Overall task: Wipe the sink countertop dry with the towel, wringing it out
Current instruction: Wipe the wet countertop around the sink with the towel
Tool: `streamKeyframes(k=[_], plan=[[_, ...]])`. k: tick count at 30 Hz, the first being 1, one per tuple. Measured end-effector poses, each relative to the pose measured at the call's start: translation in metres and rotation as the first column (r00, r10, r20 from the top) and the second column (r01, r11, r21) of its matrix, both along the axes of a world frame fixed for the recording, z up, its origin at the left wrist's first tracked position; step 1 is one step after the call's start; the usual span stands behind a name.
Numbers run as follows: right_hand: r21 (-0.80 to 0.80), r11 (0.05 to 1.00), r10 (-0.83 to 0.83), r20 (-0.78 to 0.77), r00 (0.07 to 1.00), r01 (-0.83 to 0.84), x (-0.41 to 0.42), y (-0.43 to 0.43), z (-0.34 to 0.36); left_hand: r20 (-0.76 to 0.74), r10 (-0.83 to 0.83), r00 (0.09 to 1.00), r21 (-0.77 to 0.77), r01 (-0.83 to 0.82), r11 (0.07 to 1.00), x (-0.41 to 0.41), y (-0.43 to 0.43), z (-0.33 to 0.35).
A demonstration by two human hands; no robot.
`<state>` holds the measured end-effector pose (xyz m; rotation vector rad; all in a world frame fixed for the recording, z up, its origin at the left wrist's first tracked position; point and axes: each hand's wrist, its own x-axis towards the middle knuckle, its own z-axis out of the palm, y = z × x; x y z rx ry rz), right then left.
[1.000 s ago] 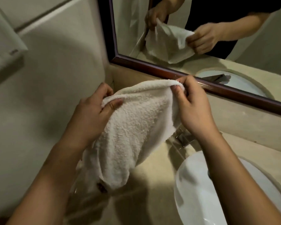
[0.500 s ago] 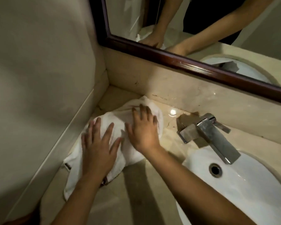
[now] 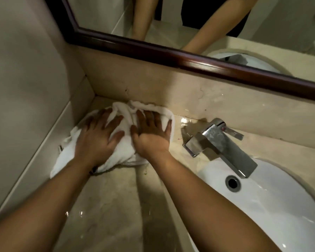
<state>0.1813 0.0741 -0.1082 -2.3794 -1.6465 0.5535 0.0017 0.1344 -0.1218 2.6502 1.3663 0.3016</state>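
There is one towel (image 3: 120, 153), and it is white and bunched up. It lies on the countertop (image 3: 116, 206) in the far left corner, where the side wall (image 3: 25, 79) meets the back wall (image 3: 153, 84). Its far edge touches the back wall. Its long way runs from the near left, by the side wall, up to the far right, toward the tap.

There are two hands, and both lie flat on top of the towel. The left hand (image 3: 98, 137) has its fingers spread out and straight, pressing down on the left part. The right hand (image 3: 151, 131) is just beside it, fingers straight too (the tips point at the back wall), pressing the right part. Neither hand is curled around the cloth.

There is one tap (image 3: 224, 144), shiny and square, to the right of the towel and apart from it. It sticks out over the one white sink (image 3: 262, 206). The sink has one round hole (image 3: 233, 183) under the spout.

One mirror (image 3: 189, 24) with a dark frame hangs above the back wall. Two arms show in it.

Small shiny wet spots sit on the countertop by the tap and near the front edge.
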Motion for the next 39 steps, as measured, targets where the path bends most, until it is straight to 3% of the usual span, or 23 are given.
streamKeyframes(k=[6,13,21,27,33,39], plan=[[-0.082,0.959,-0.269,0.031,0.963,0.27,0.01,-0.027,-0.002,-0.025,-0.139,0.99,-0.148,0.134,0.98,0.023,0.021,0.002],[-0.103,0.956,-0.269,0.072,0.96,0.275,-0.002,-0.047,0.001,-0.032,-0.202,0.979,-0.069,0.199,0.977,0.01,0.002,0.0],[-0.066,0.995,-0.074,0.084,0.994,0.08,-0.012,-0.089,0.0,-0.047,-0.043,0.998,-0.007,0.043,0.999,-0.021,-0.068,-0.001],[-0.06,0.987,0.153,0.083,0.985,-0.148,0.002,-0.118,0.0,-0.015,0.195,0.981,0.044,-0.195,0.98,-0.025,-0.152,-0.006],[-0.112,0.882,0.463,0.024,0.886,-0.458,0.042,-0.143,0.006,-0.025,0.462,0.887,0.036,-0.461,0.887,0.009,-0.241,-0.006],[-0.125,0.76,0.646,0.026,0.763,-0.638,0.078,-0.161,0.009,-0.015,0.662,0.75,-0.047,-0.662,0.748,0.071,-0.315,-0.006]])
